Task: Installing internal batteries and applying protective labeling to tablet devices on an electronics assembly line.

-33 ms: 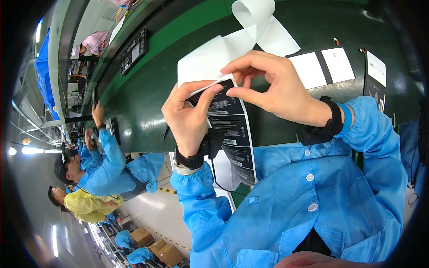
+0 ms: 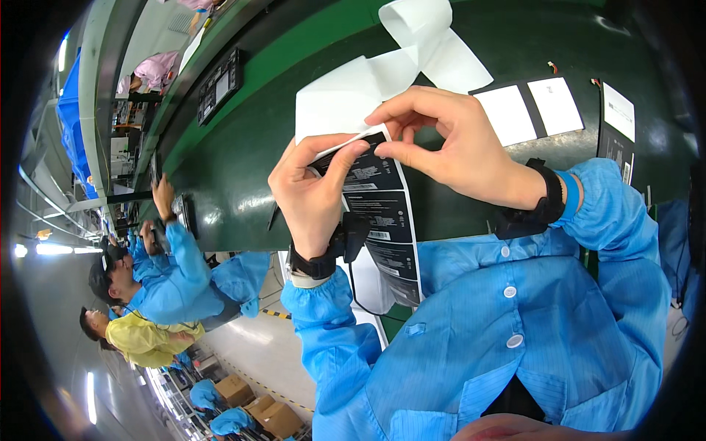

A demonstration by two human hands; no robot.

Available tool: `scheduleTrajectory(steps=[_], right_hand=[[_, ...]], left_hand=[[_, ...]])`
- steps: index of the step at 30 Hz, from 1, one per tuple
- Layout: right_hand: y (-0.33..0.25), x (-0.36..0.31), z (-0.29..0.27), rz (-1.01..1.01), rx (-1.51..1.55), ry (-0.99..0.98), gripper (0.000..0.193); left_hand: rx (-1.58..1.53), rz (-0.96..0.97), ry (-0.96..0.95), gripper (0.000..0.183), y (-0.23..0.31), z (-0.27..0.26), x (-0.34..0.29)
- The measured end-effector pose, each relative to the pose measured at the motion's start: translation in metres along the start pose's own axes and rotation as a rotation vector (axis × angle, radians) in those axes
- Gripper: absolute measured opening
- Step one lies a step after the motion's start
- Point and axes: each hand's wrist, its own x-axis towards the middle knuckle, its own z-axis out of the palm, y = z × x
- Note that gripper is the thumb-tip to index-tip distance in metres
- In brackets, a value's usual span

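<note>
A strip of black labels (image 2: 391,220) on white backing hangs between my hands and down past the table's front edge. My left hand (image 2: 312,191) pinches the strip near its upper fold, thumb on the printed face. With thumb and forefinger, my right hand (image 2: 448,143) grips the strip's upper right corner; its other fingers are curled. Behind my hands, a long white paper strip (image 2: 338,99) lies loosely curled on the table; whether it joins the labels is hidden. To the right lie a flat white battery pack with a black band (image 2: 531,110) and another black-and-white pack (image 2: 618,117).
The green table (image 2: 243,176) curves across the view. A black framed device (image 2: 219,87) rests at the far left. Co-workers in blue (image 2: 176,272) and yellow (image 2: 151,339) stand to the left. Cardboard boxes (image 2: 276,417) sit lower left.
My hands keep the same grip and have barely moved. The white paper behind them has shifted slightly. The blue-sleeved co-worker's raised hand is a little lower.
</note>
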Motion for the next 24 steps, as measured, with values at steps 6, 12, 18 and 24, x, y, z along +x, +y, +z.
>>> scheduleTrajectory(steps=[6, 12, 18, 24], right_hand=[[0.001, 0.002, -0.010, 0.160, -0.007, -0.019, 0.022], [-0.003, 0.008, -0.014, 0.111, 0.028, -0.046, 0.020], [-0.033, 0.057, -0.024, -0.073, 0.146, 0.039, 0.017], [-0.047, 0.057, -0.045, -0.059, 0.023, -0.078, 0.019]], left_hand=[[0.122, 0.057, 0.030, 0.031, 0.011, 0.015, 0.005], [0.235, 0.481, -0.018, 0.035, -0.015, -0.004, 0.021], [0.083, 0.208, 0.108, 0.017, 0.052, -0.010, 0.045], [0.107, 0.305, 0.144, 0.016, 0.050, 0.001, 0.045]])
